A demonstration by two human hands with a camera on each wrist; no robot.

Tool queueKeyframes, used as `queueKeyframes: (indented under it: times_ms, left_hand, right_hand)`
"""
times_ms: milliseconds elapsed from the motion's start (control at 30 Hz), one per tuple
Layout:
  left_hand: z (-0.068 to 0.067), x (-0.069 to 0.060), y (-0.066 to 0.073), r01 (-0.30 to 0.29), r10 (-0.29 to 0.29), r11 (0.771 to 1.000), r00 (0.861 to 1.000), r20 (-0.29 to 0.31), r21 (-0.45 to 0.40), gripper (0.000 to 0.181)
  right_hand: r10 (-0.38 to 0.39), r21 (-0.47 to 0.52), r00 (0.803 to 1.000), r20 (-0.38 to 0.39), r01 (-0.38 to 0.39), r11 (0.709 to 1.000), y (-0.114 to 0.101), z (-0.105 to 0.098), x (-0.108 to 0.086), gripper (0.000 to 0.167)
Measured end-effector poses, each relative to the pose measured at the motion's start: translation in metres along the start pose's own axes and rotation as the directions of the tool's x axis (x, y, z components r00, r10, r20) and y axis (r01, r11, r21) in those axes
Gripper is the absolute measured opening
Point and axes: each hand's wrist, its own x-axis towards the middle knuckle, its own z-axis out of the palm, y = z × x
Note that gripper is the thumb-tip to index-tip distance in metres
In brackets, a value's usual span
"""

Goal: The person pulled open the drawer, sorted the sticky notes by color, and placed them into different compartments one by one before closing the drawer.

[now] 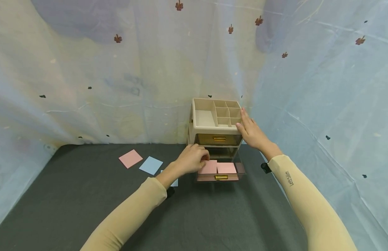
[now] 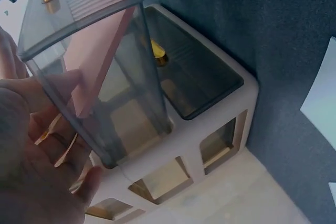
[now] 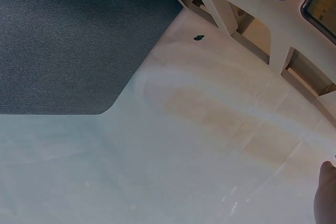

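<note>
My left hand point(image 1: 192, 159) is at the pulled-out smoky clear drawer point(image 1: 241, 168) of a beige desk organizer point(image 1: 194, 118). Its thumb and curled fingers pinch a pink sticky note pad point(image 2: 97, 56) inside the drawer's left part. Another pink pad point(image 1: 226, 168) lies beside it, behind the drawer front with its gold handle point(image 1: 221, 177). My right hand point(image 1: 253, 131) rests with extended fingers along the right edge of the organizer's top. Only a bit of that hand shows at the lower right of the right wrist view.
Left of the organizer, a pink note pad point(image 1: 130, 159) and a blue one point(image 1: 151, 165) lie on the dark table point(image 1: 71, 195). Another blue pad point(image 1: 175, 183) is partly hidden by my left wrist. A closed upper drawer point(image 1: 206, 139) sits above. Patterned curtains point(image 1: 143, 69) hang behind.
</note>
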Motion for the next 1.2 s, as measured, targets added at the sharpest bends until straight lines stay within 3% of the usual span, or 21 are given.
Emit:
queueKeyframes:
  times_ms: [233,367,533,733,1000,1200]
  left_hand:
    - [0.007,0.003,-0.007,0.048,-0.049,0.998,0.999,0.021,0.035,0.007]
    - [0.008,0.004,-0.01,0.017,-0.02,0.998,0.998,0.053,0.068,0.005]
    - [0.007,0.006,-0.012,-0.03,0.015,0.992,0.993,0.121,0.12,0.016]
    - [0.005,0.005,-0.01,-0.033,0.005,0.986,0.986,0.168,0.162,0.021]
    - [0.006,0.005,-0.011,-0.028,-0.002,0.984,0.986,0.169,0.174,0.025]
    - [0.009,0.004,-0.014,-0.058,0.036,0.984,0.991,0.13,0.166,0.027]
  right_hand:
    - [0.005,0.002,1.0,-0.002,-0.005,1.0,0.001,0.001,0.0,0.071]
    - [0.009,0.0,1.0,-0.001,-0.009,1.0,0.001,0.001,0.0,0.071]
    - [0.006,0.005,1.0,0.002,-0.006,1.0,0.001,0.001,0.001,0.071]
    - [0.009,0.013,1.0,0.01,-0.009,1.0,0.0,0.0,0.0,0.071]
    - [0.012,0.008,1.0,0.002,-0.012,1.0,0.0,0.001,0.0,0.072]
    - [0.016,0.0,1.0,0.007,-0.016,1.0,-0.003,-0.001,-0.001,0.071]
